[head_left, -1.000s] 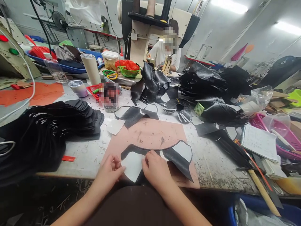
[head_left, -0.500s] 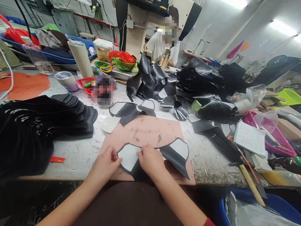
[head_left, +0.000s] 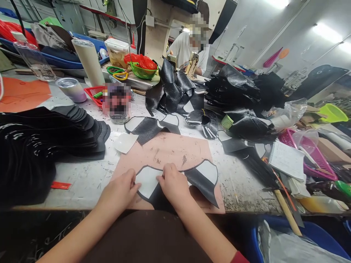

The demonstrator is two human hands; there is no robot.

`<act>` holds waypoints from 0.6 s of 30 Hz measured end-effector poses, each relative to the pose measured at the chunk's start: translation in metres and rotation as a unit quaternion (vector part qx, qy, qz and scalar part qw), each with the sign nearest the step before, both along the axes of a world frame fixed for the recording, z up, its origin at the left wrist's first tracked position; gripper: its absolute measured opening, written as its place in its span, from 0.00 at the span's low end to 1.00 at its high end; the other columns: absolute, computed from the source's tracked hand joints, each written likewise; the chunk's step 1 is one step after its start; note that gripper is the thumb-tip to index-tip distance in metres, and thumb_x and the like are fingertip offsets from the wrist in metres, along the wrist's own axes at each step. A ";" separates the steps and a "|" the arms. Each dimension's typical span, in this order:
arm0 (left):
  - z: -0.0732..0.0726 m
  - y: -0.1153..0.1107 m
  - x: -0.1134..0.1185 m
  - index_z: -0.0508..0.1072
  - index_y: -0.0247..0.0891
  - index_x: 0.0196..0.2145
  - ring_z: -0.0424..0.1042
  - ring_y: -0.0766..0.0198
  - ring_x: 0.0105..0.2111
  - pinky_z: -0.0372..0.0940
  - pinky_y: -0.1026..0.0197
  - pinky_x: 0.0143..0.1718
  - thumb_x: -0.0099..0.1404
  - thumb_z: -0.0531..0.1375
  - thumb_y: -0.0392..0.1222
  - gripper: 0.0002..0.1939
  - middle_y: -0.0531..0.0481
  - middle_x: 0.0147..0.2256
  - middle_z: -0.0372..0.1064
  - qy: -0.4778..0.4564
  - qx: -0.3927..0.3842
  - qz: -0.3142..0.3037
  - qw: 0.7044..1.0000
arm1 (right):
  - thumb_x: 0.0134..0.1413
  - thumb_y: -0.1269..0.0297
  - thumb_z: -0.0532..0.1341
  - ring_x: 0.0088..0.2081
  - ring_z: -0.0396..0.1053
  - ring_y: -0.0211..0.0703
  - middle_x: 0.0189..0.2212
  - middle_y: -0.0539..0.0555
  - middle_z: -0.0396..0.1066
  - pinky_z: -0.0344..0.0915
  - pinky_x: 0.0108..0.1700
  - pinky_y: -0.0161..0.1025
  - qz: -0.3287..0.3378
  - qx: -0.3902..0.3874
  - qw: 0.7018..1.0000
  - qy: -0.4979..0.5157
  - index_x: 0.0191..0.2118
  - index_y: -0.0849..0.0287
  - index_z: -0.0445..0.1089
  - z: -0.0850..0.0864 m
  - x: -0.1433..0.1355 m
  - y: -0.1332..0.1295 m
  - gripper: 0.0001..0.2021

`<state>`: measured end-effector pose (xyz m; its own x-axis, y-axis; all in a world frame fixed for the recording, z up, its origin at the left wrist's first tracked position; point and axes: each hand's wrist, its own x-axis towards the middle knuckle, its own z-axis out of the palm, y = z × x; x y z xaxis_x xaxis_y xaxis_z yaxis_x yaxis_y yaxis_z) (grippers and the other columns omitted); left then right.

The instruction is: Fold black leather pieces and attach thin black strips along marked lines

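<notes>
A black leather piece point(head_left: 201, 182) with white panels lies flat on a pink mat point(head_left: 170, 149) at the near edge of the worktop point(head_left: 90, 175), directly in front of the person. The left hand point(head_left: 119, 191) rests on the left rim of the near white panel point(head_left: 148, 180), fingers curled and pressing down. The right hand point(head_left: 174, 184) sits just beside it on the panel's right edge, fingertips pinching or pressing the seam. Neither grip lifts the piece; both hold it against the mat.

A loose white patch point(head_left: 125, 142) lies near the mat's far left corner. A second cut piece point(head_left: 150, 128) lies beyond the mat. A tall stack of black pieces point(head_left: 68, 128) fills the left side. A heap of black leather point(head_left: 172, 91) and more bundles point(head_left: 241, 91) sit further back. A notebook point(head_left: 286, 160) and pink basket point(head_left: 315, 153) lie to the right. A tumbler point(head_left: 89, 62) and a small cup point(head_left: 71, 89) stand far left. Another person point(head_left: 189, 51) works at a machine behind.

Likely risks: the panel could set crooked or wrinkle if the two hands press unevenly. The piece overhangs the near edge, so a slip could drag it off. Grit on the stained mat could mark the white surface.
</notes>
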<state>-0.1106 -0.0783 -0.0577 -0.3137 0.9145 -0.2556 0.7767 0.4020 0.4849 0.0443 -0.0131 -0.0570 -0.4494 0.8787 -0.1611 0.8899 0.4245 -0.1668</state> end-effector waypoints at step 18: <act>-0.010 -0.022 0.001 0.71 0.39 0.24 0.63 0.57 0.28 0.56 0.57 0.30 0.57 0.56 0.45 0.09 0.46 0.26 0.67 0.163 0.166 -0.162 0.959 | 0.49 0.54 0.62 0.42 0.63 0.52 0.48 0.60 0.62 0.62 0.40 0.47 0.178 0.007 0.984 0.014 0.53 0.45 0.62 0.004 0.017 -0.037 0.24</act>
<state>-0.1096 -0.1007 -0.0681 -0.0129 0.9914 0.1299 0.9667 -0.0208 0.2549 0.0608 -0.0501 -0.0528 -0.7329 0.6670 -0.1339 0.6798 0.7107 -0.1807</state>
